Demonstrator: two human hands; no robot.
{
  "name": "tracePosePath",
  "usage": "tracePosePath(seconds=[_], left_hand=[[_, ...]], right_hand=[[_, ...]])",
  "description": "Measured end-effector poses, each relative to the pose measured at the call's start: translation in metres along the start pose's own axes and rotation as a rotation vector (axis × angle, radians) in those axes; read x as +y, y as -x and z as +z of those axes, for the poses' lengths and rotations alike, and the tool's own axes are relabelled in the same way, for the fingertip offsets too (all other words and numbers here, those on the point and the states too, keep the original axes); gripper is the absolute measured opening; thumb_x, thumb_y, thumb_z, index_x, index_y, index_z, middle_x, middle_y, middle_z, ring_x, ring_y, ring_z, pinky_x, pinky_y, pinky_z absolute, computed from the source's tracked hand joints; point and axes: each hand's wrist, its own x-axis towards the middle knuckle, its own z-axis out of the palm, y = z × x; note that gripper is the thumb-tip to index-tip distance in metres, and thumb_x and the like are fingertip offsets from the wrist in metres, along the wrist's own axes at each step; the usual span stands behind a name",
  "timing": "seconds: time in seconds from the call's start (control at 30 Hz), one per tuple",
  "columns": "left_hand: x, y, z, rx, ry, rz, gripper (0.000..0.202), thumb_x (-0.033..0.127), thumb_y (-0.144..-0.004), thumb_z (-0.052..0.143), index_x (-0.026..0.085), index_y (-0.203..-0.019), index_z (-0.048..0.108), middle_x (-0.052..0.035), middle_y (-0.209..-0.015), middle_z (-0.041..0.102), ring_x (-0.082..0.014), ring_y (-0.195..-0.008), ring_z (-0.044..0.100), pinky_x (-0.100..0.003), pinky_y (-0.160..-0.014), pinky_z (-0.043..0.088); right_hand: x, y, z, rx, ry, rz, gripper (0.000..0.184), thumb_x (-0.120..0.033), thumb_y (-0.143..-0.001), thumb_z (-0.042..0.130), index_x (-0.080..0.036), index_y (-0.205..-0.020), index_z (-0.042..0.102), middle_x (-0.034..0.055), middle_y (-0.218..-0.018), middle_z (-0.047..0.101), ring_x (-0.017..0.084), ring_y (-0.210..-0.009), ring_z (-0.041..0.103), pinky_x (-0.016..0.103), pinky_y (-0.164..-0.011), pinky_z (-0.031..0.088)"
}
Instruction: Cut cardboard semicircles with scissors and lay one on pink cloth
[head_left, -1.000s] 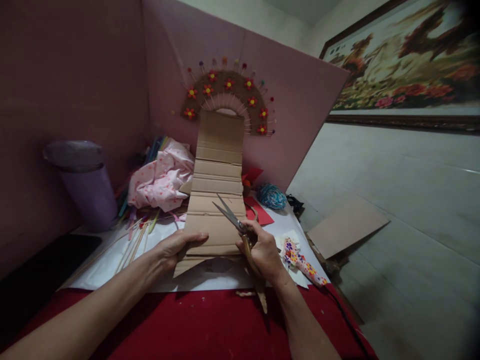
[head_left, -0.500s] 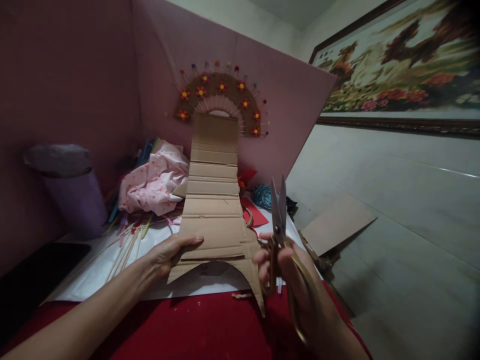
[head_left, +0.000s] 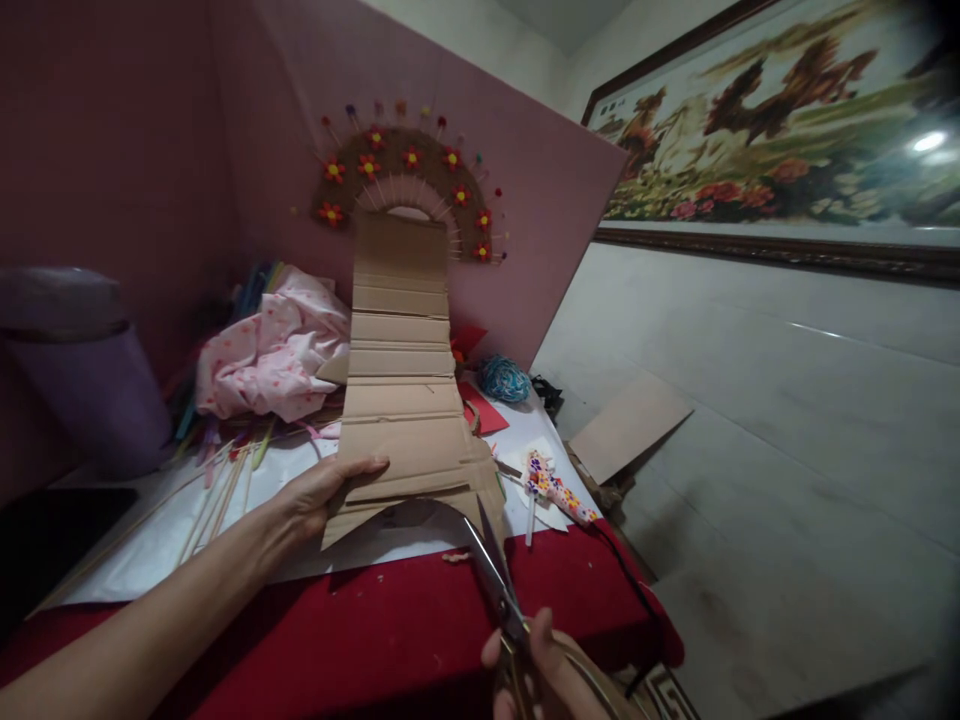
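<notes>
A long piece of cardboard (head_left: 401, 400) with fold lines stands tilted up in front of me, a curved notch cut out of its lower edge. My left hand (head_left: 319, 495) grips its lower left side, thumb on the front face; the other fingers are hidden behind. At the lower right, my right hand (head_left: 551, 670) holds gold-handled scissors (head_left: 504, 590) by the handles. Their blades are parted and lie at the right end of the notch, one on either side of the cardboard's lower right strip.
Behind stands a pink board with a flower-decorated cardboard arch (head_left: 412, 160). Pink cloth (head_left: 277, 345), thin sticks (head_left: 225, 500) and a purple bin (head_left: 90, 390) are on the left. Blue yarn (head_left: 504, 380) and a flower-patterned glue gun (head_left: 555, 490) with a cord lie right.
My right hand has moved down and left, bringing the scissors from upright beside the cardboard onto its lower right edge. The view has shifted right, and the glue gun now shows.
</notes>
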Motion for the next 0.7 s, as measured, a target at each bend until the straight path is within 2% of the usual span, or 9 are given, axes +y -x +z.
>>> tracePosePath(seconds=[0.13, 0.27, 0.37, 0.43, 0.53, 0.7], left_hand=[[-0.001, -0.001, 0.0, -0.038, -0.003, -0.013, 0.029, 0.015, -0.064, 0.075, 0.014, -0.092, 0.071, -0.0093, -0.085, 0.077, -0.026, -0.075, 0.072, -0.034, -0.069, 0.06], [-0.002, 0.0, 0.002, -0.046, 0.018, 0.006, 0.027, 0.013, -0.065, 0.074, 0.014, -0.092, 0.071, -0.0087, -0.084, 0.077, -0.0239, -0.072, 0.072, -0.031, -0.067, 0.059], [-0.003, 0.0, 0.004, -0.043, 0.035, -0.011, 0.03, 0.014, -0.064, 0.075, 0.013, -0.094, 0.07, -0.0092, -0.08, 0.077, -0.0245, -0.068, 0.072, -0.032, -0.064, 0.06], [-0.004, 0.0, 0.005, -0.042, 0.033, -0.034, 0.033, 0.015, -0.063, 0.075, 0.011, -0.096, 0.069, -0.01, -0.077, 0.076, -0.026, -0.065, 0.071, -0.035, -0.06, 0.06], [-0.006, -0.001, 0.005, -0.046, 0.017, -0.025, 0.037, 0.016, -0.064, 0.075, 0.011, -0.1, 0.067, -0.0111, -0.076, 0.076, -0.0271, -0.063, 0.071, -0.037, -0.058, 0.059], [-0.008, -0.004, 0.005, -0.022, -0.018, 0.016, 0.039, 0.017, -0.063, 0.076, 0.009, -0.1, 0.066, -0.0115, -0.076, 0.076, -0.026, -0.062, 0.071, -0.034, -0.057, 0.058]], right_hand=[[-0.008, -0.015, 0.034, 0.066, -0.209, 0.088, 0.09, -0.094, -0.055, 0.037, -0.014, -0.094, 0.053, 0.0017, -0.053, 0.061, 0.01, -0.039, 0.053, 0.016, -0.038, 0.032], [-0.02, -0.021, 0.056, 0.099, -0.408, 0.127, 0.075, -0.085, -0.073, 0.026, -0.017, -0.094, 0.05, -0.0001, -0.053, 0.062, 0.012, -0.038, 0.056, 0.02, -0.04, 0.043], [-0.022, -0.023, 0.06, 0.099, -0.446, 0.135, 0.07, -0.077, -0.083, 0.016, -0.017, -0.097, 0.048, 0.0023, -0.057, 0.064, 0.013, -0.041, 0.059, 0.022, -0.042, 0.047], [-0.02, -0.025, 0.06, 0.115, -0.47, 0.126, 0.068, -0.076, -0.084, 0.014, -0.018, -0.096, 0.048, 0.0007, -0.054, 0.062, 0.011, -0.039, 0.056, 0.021, -0.04, 0.046], [-0.015, -0.032, 0.06, 0.118, -0.534, 0.119, 0.069, -0.079, -0.081, 0.016, -0.019, -0.091, 0.049, -0.0044, -0.047, 0.053, 0.009, -0.031, 0.047, 0.018, -0.034, 0.04], [-0.014, -0.043, 0.067, 0.214, -0.51, 0.096, 0.073, -0.086, -0.073, 0.024, -0.019, -0.086, 0.049, -0.0079, -0.041, 0.044, 0.007, -0.028, 0.04, 0.015, -0.03, 0.033]])
